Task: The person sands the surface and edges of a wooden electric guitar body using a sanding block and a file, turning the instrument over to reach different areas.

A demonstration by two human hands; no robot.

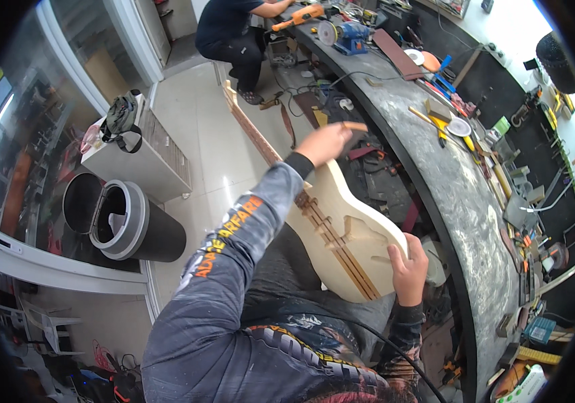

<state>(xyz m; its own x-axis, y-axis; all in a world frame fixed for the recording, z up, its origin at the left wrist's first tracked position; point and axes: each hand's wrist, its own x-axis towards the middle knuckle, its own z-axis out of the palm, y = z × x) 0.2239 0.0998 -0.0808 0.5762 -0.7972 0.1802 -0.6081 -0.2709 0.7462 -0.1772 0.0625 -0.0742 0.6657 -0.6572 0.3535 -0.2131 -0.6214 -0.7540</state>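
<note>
An unfinished electric guitar (307, 245) of pale bare wood lies across my lap, its neck (252, 131) pointing away to the upper left. Brown stripes run down the middle of its body, beside a carved-out cavity. My left hand (324, 144) reaches across to the far edge of the body, closed on a small flat tan piece (355, 126); whether that is folded sandpaper or wood I cannot tell. At the near right edge, my right hand (409, 270) grips the body, thumb on top and fingers partly hidden.
A long dark workbench (428, 161) curves along my right, strewn with hand tools and a blue bench grinder (351, 37). On the left stand a black bin (156, 232) with its lid up and a white cabinet (160, 151). Another person (230, 40) crouches at the bench's far end.
</note>
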